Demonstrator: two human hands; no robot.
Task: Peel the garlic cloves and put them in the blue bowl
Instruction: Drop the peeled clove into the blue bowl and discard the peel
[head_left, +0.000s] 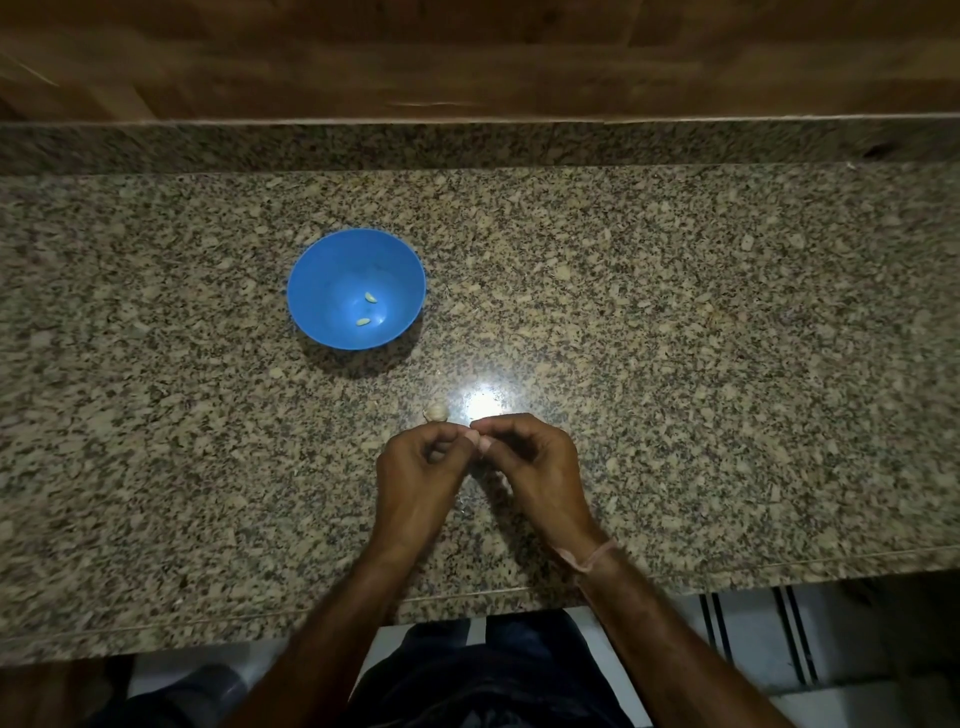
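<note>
Fingers (457, 430) of left hand (415, 470) and right hand (537, 462) curl, tips meeting, probably pinching a clove hidden between them. It is light, firm, with papery skin; take the skin at one end. Garlic (435, 411) lies just beyond; the bowl (322, 280) holds two cloves (370, 298).

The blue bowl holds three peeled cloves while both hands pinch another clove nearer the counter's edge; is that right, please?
The head view shows two peeled cloves, not three, in the blue bowl; the left hand and right hand do pinch another clove.
</note>
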